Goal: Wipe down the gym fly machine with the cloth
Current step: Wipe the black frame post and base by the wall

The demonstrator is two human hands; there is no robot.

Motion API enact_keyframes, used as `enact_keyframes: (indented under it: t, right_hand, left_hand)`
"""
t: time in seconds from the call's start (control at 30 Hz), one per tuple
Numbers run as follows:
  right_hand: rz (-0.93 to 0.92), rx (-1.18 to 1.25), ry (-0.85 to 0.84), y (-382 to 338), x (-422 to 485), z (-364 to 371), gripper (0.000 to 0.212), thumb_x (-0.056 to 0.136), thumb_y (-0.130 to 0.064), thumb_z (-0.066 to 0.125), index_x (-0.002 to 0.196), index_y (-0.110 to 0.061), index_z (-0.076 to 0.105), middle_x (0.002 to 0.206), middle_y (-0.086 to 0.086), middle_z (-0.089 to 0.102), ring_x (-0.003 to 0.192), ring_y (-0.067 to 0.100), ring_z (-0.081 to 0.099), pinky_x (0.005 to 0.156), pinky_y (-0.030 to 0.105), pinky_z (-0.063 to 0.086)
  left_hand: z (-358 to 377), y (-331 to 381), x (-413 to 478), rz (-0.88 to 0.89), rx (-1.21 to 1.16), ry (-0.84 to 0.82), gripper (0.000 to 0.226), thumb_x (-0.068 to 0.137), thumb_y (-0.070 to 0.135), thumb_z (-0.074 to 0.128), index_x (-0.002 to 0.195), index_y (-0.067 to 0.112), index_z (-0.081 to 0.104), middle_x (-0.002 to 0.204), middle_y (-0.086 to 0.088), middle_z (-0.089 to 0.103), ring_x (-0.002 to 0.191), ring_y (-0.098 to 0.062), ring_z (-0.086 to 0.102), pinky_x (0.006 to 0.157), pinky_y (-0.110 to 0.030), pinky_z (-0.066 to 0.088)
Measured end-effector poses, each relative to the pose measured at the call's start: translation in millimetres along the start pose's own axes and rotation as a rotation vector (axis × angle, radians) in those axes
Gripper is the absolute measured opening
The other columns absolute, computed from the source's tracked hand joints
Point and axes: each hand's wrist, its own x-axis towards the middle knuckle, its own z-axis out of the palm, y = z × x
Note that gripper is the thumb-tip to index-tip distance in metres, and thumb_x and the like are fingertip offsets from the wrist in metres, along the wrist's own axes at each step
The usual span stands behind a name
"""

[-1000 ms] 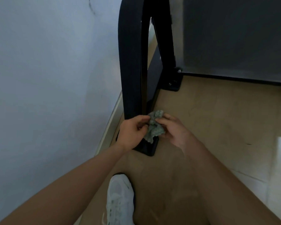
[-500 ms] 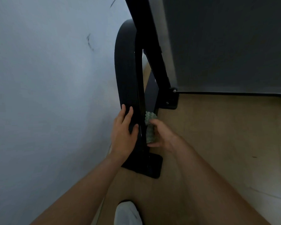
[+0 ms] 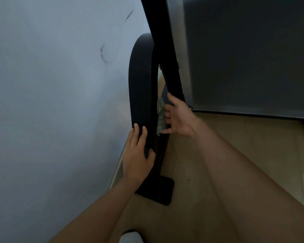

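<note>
The fly machine's black curved frame leg (image 3: 140,81) rises from a black foot plate (image 3: 162,192) on the floor, close to the wall. My left hand (image 3: 138,158) rests on the leg's outer face, fingers straight and thumb round its edge. A crumpled grey-green cloth (image 3: 160,114) lies against the inner side of the leg. My right hand (image 3: 178,118) presses it there with flat, straight fingers. A second black bar (image 3: 167,50) slants down just behind that hand.
A pale wall (image 3: 51,102) stands close on the left. A large dark panel (image 3: 249,55) of the machine fills the upper right. Beige floor tiles (image 3: 235,141) lie to the right. My white shoe (image 3: 131,237) shows at the bottom edge.
A second ago both hands held the cloth low by the foot plate. The left hand let go and moved onto the leg; the right hand has slid the cloth up along the inner side.
</note>
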Motion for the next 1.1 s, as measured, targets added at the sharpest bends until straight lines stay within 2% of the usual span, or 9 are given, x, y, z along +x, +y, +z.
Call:
enact_keyframes:
  t: [0.1, 0.27, 0.4, 0.5, 0.57, 0.73, 0.83, 0.97, 1.1]
  right_hand:
    - [-0.057, 0.008, -0.013, -17, -1, 2, 0.071, 0.090, -0.075, 0.041, 0.141, -0.027, 0.054, 0.135, 0.004, 0.062, 0.123, 0.025, 0.058, 0.090, 0.052, 0.051]
    - [-0.027, -0.058, -0.082, -10, -4, -6, 0.070, 0.087, -0.072, 0.053, 0.144, -0.031, 0.052, 0.140, 0.001, 0.057, 0.126, 0.026, 0.056, 0.091, 0.061, 0.053]
    - [0.030, -0.087, -0.162, -8, -11, -16, 0.039, 0.087, -0.070, 0.057, 0.107, -0.039, 0.070, 0.104, -0.010, 0.076, 0.095, 0.016, 0.075, 0.082, 0.052, 0.058]
    - [-0.018, -0.003, -0.092, -8, -10, -12, 0.059, 0.088, -0.066, 0.060, 0.130, -0.024, 0.064, 0.132, 0.007, 0.066, 0.119, 0.033, 0.064, 0.086, 0.055, 0.057]
    - [-0.067, 0.042, -0.058, -12, -10, -5, 0.065, 0.090, -0.066, 0.056, 0.137, -0.020, 0.059, 0.139, 0.011, 0.058, 0.125, 0.036, 0.057, 0.091, 0.060, 0.055]
    - [-0.182, -0.018, 0.010, -33, -10, 8, 0.070, 0.092, -0.074, 0.041, 0.141, -0.026, 0.056, 0.137, 0.006, 0.060, 0.124, 0.028, 0.059, 0.097, 0.053, 0.053]
    - [-0.253, -0.013, 0.019, -41, -8, 11, 0.066, 0.095, -0.073, 0.038, 0.140, -0.029, 0.057, 0.136, 0.004, 0.061, 0.124, 0.024, 0.058, 0.095, 0.045, 0.051]
    - [-0.352, 0.098, 0.010, -49, -5, 22, 0.059, 0.096, -0.067, 0.040, 0.134, -0.027, 0.062, 0.142, 0.018, 0.055, 0.115, 0.026, 0.054, 0.098, 0.043, 0.042]
    - [-0.333, 0.066, 0.011, -42, -2, 22, 0.059, 0.096, -0.069, 0.039, 0.134, -0.031, 0.062, 0.126, 0.004, 0.063, 0.109, 0.022, 0.056, 0.091, 0.040, 0.043]
  left_hand:
    - [2, -1, 0, 0.005, 0.013, 0.005, 0.078, 0.088, 0.015, 0.070, 0.157, 0.014, 0.034, 0.167, -0.006, 0.020, 0.152, -0.024, 0.024, 0.114, -0.040, 0.041]
    - [4, 0, -1, -0.008, 0.036, 0.022, 0.080, 0.085, 0.017, 0.071, 0.156, 0.015, 0.035, 0.167, -0.005, 0.022, 0.151, -0.024, 0.027, 0.110, -0.040, 0.046]
    - [5, 1, -2, -0.017, 0.041, 0.016, 0.080, 0.086, 0.018, 0.071, 0.157, 0.016, 0.034, 0.167, -0.004, 0.021, 0.152, -0.023, 0.025, 0.107, -0.040, 0.048]
    - [4, 2, -2, -0.014, 0.044, 0.018, 0.081, 0.084, 0.016, 0.072, 0.157, 0.015, 0.035, 0.167, -0.005, 0.022, 0.152, -0.024, 0.026, 0.105, -0.040, 0.049]
    - [4, 3, -2, -0.016, 0.040, 0.016, 0.082, 0.084, 0.015, 0.072, 0.156, 0.015, 0.035, 0.167, -0.005, 0.022, 0.152, -0.024, 0.026, 0.104, -0.040, 0.050]
    - [4, 3, -1, -0.020, 0.034, 0.001, 0.084, 0.083, 0.016, 0.072, 0.158, 0.017, 0.033, 0.168, -0.003, 0.020, 0.153, -0.022, 0.023, 0.101, -0.036, 0.049]
    - [4, 0, -2, -0.005, 0.023, -0.008, 0.087, 0.082, 0.015, 0.073, 0.158, 0.019, 0.031, 0.168, -0.001, 0.017, 0.154, -0.022, 0.021, 0.109, -0.030, 0.037]
    - [3, -1, -2, -0.017, 0.022, -0.030, 0.090, 0.082, 0.015, 0.075, 0.158, 0.021, 0.028, 0.169, 0.002, 0.013, 0.155, -0.021, 0.019, 0.114, -0.032, 0.025]
    - [0, 1, -2, -0.003, 0.033, -0.031, 0.086, 0.084, 0.015, 0.075, 0.158, 0.017, 0.030, 0.168, -0.002, 0.015, 0.155, -0.023, 0.019, 0.116, -0.033, 0.024]
